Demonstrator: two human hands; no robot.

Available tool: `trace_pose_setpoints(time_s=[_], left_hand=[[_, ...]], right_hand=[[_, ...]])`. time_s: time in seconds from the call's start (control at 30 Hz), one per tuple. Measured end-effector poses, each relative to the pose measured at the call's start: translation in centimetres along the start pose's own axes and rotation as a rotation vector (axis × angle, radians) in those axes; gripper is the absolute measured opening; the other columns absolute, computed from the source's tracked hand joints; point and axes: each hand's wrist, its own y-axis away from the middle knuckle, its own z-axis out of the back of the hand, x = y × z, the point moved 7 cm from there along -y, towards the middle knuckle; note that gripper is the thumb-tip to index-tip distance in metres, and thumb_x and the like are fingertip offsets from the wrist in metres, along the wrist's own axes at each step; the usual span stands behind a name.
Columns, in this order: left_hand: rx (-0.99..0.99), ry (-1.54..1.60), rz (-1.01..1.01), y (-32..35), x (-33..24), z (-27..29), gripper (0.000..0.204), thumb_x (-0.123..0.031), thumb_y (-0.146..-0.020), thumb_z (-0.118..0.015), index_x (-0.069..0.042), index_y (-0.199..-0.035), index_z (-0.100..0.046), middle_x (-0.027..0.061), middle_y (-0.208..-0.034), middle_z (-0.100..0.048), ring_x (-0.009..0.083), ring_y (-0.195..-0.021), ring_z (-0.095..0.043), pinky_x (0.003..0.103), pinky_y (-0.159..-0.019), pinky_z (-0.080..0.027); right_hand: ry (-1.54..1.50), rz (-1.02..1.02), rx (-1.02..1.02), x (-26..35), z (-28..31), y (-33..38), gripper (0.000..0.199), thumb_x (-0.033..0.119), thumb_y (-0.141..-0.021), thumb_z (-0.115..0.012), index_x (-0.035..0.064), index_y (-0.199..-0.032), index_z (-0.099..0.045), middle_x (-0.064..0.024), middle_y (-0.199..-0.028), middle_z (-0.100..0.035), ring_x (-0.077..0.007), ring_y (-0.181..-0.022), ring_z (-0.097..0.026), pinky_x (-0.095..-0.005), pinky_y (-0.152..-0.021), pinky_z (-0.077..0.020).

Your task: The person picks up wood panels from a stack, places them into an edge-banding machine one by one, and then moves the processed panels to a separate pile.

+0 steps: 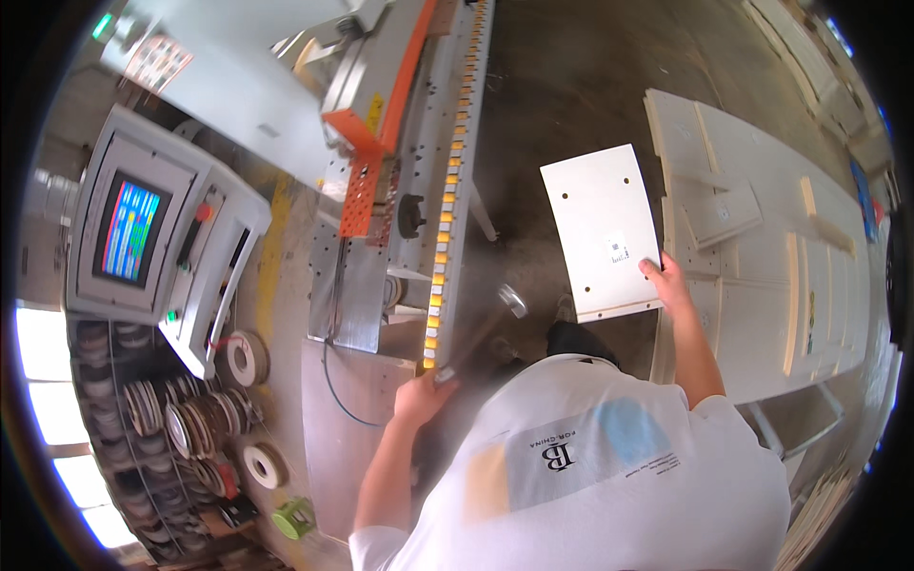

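My right hand (670, 286) grips a white rectangular panel (602, 224) by its near right corner, thumb on the upper face. Dark round holes sit near the panel's corners, and a small printed label (617, 248) is stuck on it. The panel is held in the air between the machine and a stack of boards. My left hand (419, 398) is closed at the near end of the machine's roller rail (441, 276), which has yellow and grey rollers. A blurred greyish shape shows by its fingertips; what that hand holds, if anything, is unclear.
White boards (752, 285) are stacked at the right, with loose strips and small pieces on top. A control console (133, 228) with a lit screen stands left, above rolls of edge banding (205, 428). A blue hose (335, 385) hangs by the machine's near end.
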Motion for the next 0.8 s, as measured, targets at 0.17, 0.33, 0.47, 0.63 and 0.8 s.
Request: trace_pose_setpoints(time_s=[0.17, 0.33, 0.47, 0.63, 0.8], left_hand=[[0.041, 0.411, 0.026, 1.4, 7.9, -8.0, 0.052, -0.046, -0.091, -0.069, -0.006, -0.124, -0.065, 0.0116, -0.089, -0.072, 0.0227, -0.081, -0.069, 0.034, -0.078, -0.053], [0.266, 0.44, -0.056, 5.1, 8.1, -11.9, 0.049, -0.039, -0.095, -0.067, -0.002, -0.127, -0.063, 0.0054, -0.088, -0.069, 0.0138, -0.08, -0.064, 0.031, -0.077, -0.051], [0.02, 1.404, 0.198, 7.5, 12.5, -12.9, 0.019, -0.027, -0.098, -0.066, -0.011, -0.09, -0.061, -0.0042, -0.068, -0.054, 0.0082, -0.054, -0.049, 0.027, -0.049, -0.04], [-0.18, 1.47, 0.301, 12.0, 13.5, -14.3, 0.014, -0.023, -0.099, -0.063, -0.011, -0.092, -0.061, -0.0055, -0.069, -0.055, 0.0055, -0.057, -0.049, 0.025, -0.051, -0.039], [-0.303, 1.47, 0.38, 14.7, 11.7, -15.0, 0.022, -0.023, -0.1, -0.063, -0.011, -0.086, -0.052, -0.0044, -0.06, -0.049, 0.0059, -0.048, -0.042, 0.024, -0.044, -0.031]], right_hand=[[-0.292, -0.078, 0.214, 2.1, -8.4, -0.9, 0.046, 0.024, -0.094, -0.071, 0.0015, -0.132, -0.058, -0.0049, -0.112, -0.067, -0.0143, -0.098, -0.061, -0.0307, -0.088, -0.0498], [-0.251, -0.102, 0.416, 4.7, -17.1, -1.0, 0.044, 0.02, -0.094, -0.07, 0.0011, -0.132, -0.058, -0.0071, -0.113, -0.067, -0.0149, -0.099, -0.062, -0.0317, -0.089, -0.0509], [-0.211, -0.15, 0.559, 4.4, -22.1, -2.3, 0.043, 0.028, -0.096, -0.071, 0.0006, -0.126, -0.06, -0.0039, -0.111, -0.066, -0.0124, -0.098, -0.061, -0.0291, -0.087, -0.0499], [-0.142, -0.119, 0.505, 5.7, -30.9, -2.9, 0.033, 0.025, -0.095, -0.07, 0.0018, -0.117, -0.063, -0.001, -0.098, -0.065, -0.0107, -0.088, -0.059, -0.0286, -0.081, -0.0494], [-0.04, -0.08, 0.417, 4.3, -39.8, -2.2, 0.029, 0.025, -0.093, -0.072, 0.0017, -0.109, -0.065, -0.0018, -0.092, -0.065, -0.0102, -0.085, -0.059, -0.0278, -0.08, -0.0476]])
